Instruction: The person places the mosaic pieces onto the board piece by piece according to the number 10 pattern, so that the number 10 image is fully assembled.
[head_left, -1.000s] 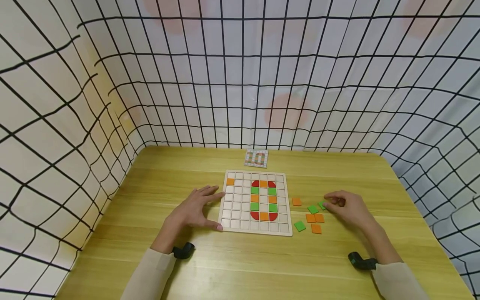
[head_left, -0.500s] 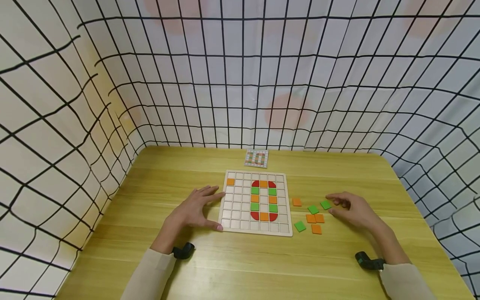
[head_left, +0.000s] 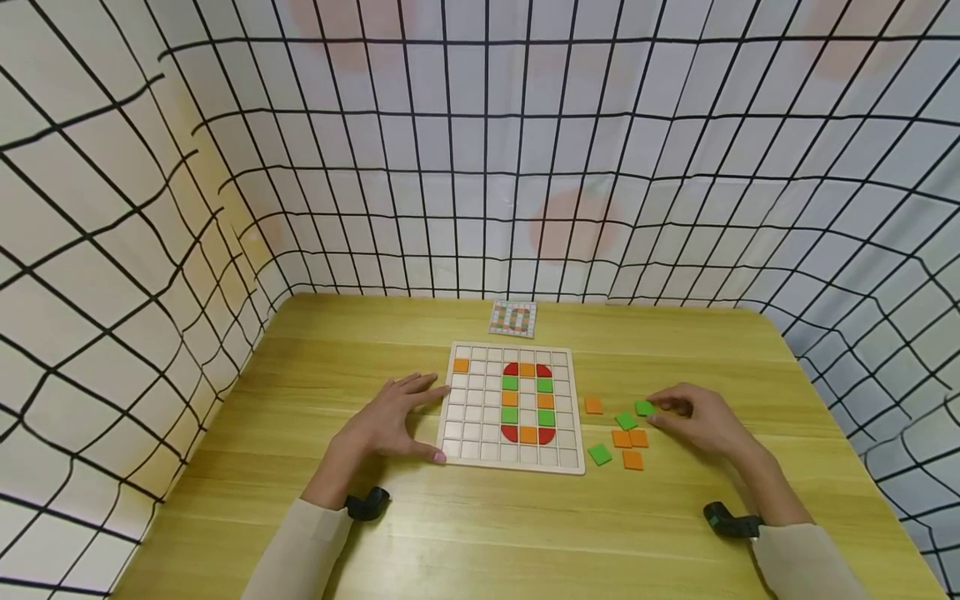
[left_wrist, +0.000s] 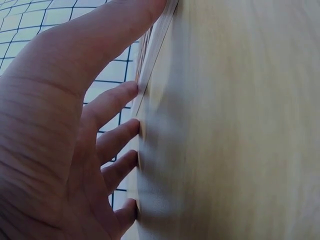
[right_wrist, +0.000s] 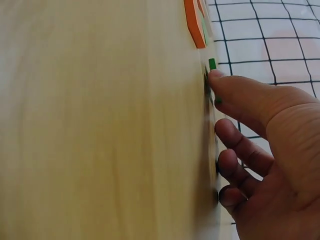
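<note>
A pale wooden grid board (head_left: 472,425) lies on the table, holding an oval of red, green and orange pieces plus a lone orange tile (head_left: 461,365) near its upper left corner. My left hand (head_left: 386,417) rests at the board's left edge, fingers spread, thumb by the lower corner. Right of the board, my right hand (head_left: 697,421) pinches a green square tile (head_left: 643,408) between thumb and fingers. Green also shows around the thumb tip (right_wrist: 216,75) in the right wrist view; the thumb hides most of that tile.
Loose tiles lie between the board and my right hand: green tiles (head_left: 626,421) and several orange tiles (head_left: 632,460). A small pattern card (head_left: 513,318) lies behind the board. Grid-patterned cloth (head_left: 480,167) surrounds the wooden table (head_left: 480,533) at the back and sides.
My right hand and the green tile shifted slightly right, then back left toward the other loose tiles. The left hand and the board have stayed in place.
</note>
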